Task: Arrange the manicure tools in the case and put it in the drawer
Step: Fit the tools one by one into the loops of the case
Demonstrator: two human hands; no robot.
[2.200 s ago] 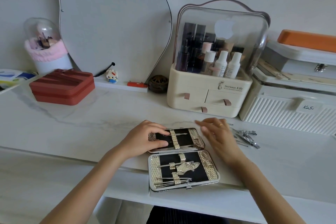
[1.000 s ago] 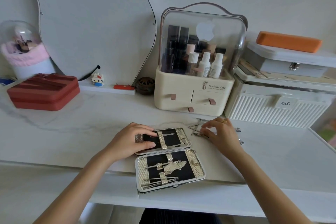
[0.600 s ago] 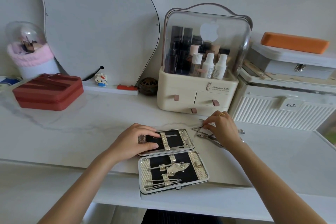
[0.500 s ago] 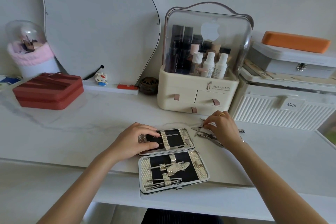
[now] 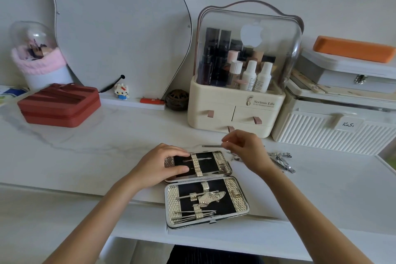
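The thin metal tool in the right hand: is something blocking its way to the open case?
Nothing visible does. The right hand pinches the thin tool just above the case; the left hand only covers the far half's left end.

Red zip box [image 5: 59, 105], cream organiser [image 5: 235, 111]

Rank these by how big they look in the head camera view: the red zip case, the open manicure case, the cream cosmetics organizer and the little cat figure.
1. cream cosmetics organizer
2. red zip case and open manicure case: look alike, and the manicure case lies nearer the camera, so I won't rank them.
3. cat figure
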